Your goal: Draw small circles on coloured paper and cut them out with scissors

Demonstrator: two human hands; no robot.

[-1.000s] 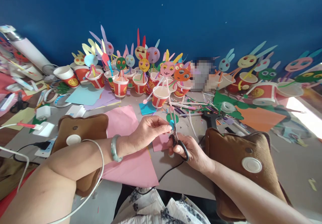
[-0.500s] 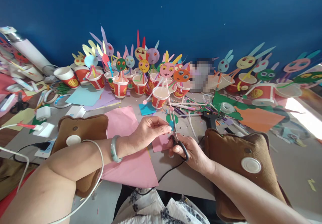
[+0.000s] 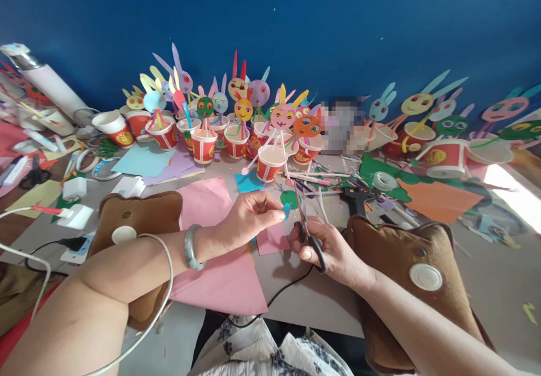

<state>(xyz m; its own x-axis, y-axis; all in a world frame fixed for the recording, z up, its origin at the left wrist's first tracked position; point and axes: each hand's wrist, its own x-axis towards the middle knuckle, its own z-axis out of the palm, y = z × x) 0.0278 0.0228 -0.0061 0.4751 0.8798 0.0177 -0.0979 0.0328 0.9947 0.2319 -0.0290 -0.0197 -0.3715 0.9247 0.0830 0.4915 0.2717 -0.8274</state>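
Observation:
Between the thumb and fingertips of my left hand (image 3: 257, 215) is a small piece of blue paper (image 3: 287, 211). My right hand (image 3: 327, 249) grips a pair of scissors (image 3: 315, 243) by its dark handles, blades pointing away from me. A small gap separates the blades from the blue paper. Just beyond my fingers lies a green paper circle (image 3: 289, 199). Under and beside the hands rest a small pink paper square (image 3: 274, 239) and a large pink sheet (image 3: 211, 195). A paper cup (image 3: 271, 164) with a pink rabbit-faced figure (image 3: 282, 116) stands ahead.
Several more cups with paper figures line the blue wall. Brown plush warmers (image 3: 397, 314) flank my arms. A black glue gun (image 3: 354, 200), tape roll (image 3: 384, 181), orange paper (image 3: 439, 198) and scraps lie to the right. A white cable (image 3: 171, 286) crosses my left forearm.
The scissors in my right hand have moved right and slightly down, away from the blue paper. My left hand has shifted slightly left, still pinching that paper.

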